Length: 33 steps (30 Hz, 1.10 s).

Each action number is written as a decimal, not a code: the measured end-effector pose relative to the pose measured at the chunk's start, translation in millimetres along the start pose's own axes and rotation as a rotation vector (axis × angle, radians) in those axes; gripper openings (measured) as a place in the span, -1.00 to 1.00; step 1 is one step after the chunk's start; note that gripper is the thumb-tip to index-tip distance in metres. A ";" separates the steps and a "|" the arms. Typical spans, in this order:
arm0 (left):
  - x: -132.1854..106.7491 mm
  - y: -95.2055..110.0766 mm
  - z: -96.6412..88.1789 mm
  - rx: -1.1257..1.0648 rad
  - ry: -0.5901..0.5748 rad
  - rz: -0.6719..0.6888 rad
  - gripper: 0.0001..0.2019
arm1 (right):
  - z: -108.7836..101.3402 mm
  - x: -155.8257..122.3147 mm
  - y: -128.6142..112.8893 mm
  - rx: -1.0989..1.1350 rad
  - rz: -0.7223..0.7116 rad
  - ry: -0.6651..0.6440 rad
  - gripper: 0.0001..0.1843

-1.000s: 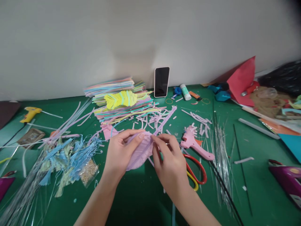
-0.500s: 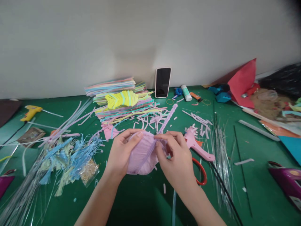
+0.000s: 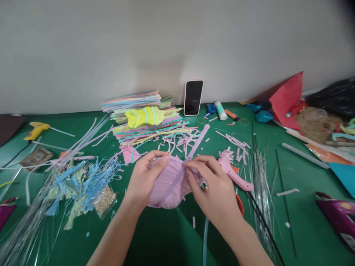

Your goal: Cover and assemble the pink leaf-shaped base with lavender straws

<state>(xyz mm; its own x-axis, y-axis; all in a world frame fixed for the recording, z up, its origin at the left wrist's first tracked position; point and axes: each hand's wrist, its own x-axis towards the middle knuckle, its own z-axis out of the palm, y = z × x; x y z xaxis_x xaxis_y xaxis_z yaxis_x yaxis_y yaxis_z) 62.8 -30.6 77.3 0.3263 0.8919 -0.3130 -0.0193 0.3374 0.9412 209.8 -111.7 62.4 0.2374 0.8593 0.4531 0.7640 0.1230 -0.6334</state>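
Note:
A flat, leaf-shaped lilac piece (image 3: 168,181) with a raised strip down its middle is held between both hands over the green table. My left hand (image 3: 146,177) is closed on its upper left edge, thumb on top. At its upper right end, my right hand (image 3: 206,184) pinches the piece near the base of a ridged lilac stem (image 3: 197,143), which points up and to the right. The right fingers hide that end. Just beyond the right hand lies a pink glue gun (image 3: 236,175), and red-handled scissors (image 3: 239,204) are partly covered by the wrist.
Bundled pastel pipe cleaners (image 3: 146,127) lie at the back, near a phone (image 3: 193,98) leaning on the wall. Blue tassels (image 3: 83,181) and a bag of gold beads (image 3: 104,201) sit left. A yellow glue gun (image 3: 36,130) is farther left. Clear strands (image 3: 262,188) spread at right.
My right hand has shifted slightly right and down along the lilac piece, covering more of the scissors. My left hand keeps its hold.

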 end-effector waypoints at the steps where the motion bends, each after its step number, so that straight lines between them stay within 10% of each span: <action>1: -0.9 0.8 0.1 0.039 -0.003 0.018 -0.76 | -0.5 0.5 -0.5 -0.020 -0.005 -0.011 -0.83; 14: -10.4 2.0 -1.2 0.238 -0.060 0.259 -0.90 | 7.2 0.1 -6.6 0.019 0.124 0.241 -0.95; 22: -7.9 -1.6 -0.3 0.179 0.033 0.265 -0.90 | 12.2 -5.0 -4.3 -0.117 -0.095 0.268 -0.86; 33: -15.7 2.3 2.5 0.188 -0.003 0.298 -0.89 | 17.8 -4.0 -5.9 0.446 0.422 0.336 -0.76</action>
<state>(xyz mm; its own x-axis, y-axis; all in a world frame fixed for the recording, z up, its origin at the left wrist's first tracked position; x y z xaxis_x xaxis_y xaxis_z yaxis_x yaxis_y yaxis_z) 60.0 -44.6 84.7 0.3355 0.9418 -0.0209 0.0602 0.0007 0.9982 193.7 -107.1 53.1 0.6871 0.6874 0.2352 0.2632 0.0662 -0.9625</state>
